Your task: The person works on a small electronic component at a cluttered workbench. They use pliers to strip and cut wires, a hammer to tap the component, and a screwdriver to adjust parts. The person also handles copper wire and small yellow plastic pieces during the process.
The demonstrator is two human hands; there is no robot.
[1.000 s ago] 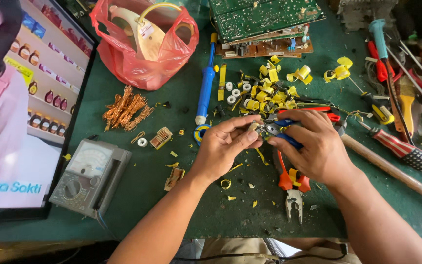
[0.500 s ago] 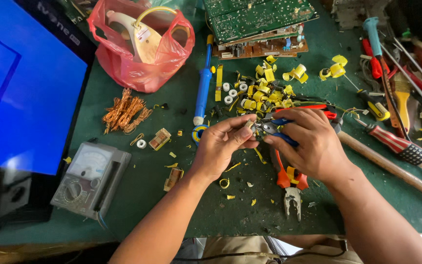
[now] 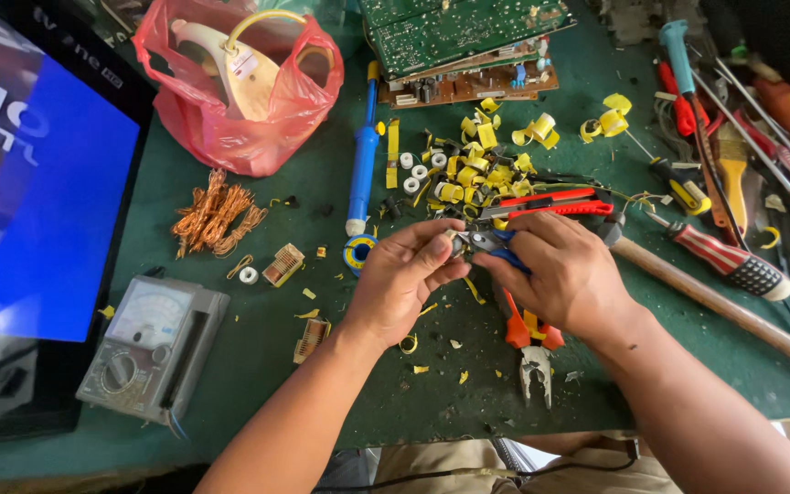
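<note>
1. The left hand (image 3: 401, 279) pinches a small pale component (image 3: 454, 237) between thumb and forefinger tips, held above the green mat (image 3: 322, 238) at the centre of the bench. The part is mostly hidden by the fingers; its exact form cannot be told.
2. The right hand (image 3: 564, 274) is clenched around small blue-handled pliers (image 3: 491, 247); the metal nose meets the component at the left fingertips.
3. Directly below the right hand lie orange-handled pliers (image 3: 530, 352), grey steel jaws pointing toward the near edge.
4. Just beyond the hands sits a red utility knife (image 3: 555, 201), flat plastic body, beside a loose heap of yellow tape scraps and small white ring cores (image 3: 473, 165).
5. Left of the heap lies a blue soldering iron (image 3: 363, 165), slim and cylindrical, with a blue-rimmed solder reel (image 3: 358, 252) at its near end.
6. Further left: a tangle of bare copper wire (image 3: 217, 212), glossy and kinked, and two small wound coils (image 3: 283, 265).
7. A grey analogue multimeter (image 3: 153, 348) rests at the left, next to a lit screen (image 3: 38, 201).
8. At the far edge: a red plastic bag (image 3: 240, 128) holding a cream object, and stacked green circuit boards (image 3: 459, 37).
9. At the right: a wooden handle (image 3: 733, 311) and striped screwdrivers (image 3: 733, 261).
</note>
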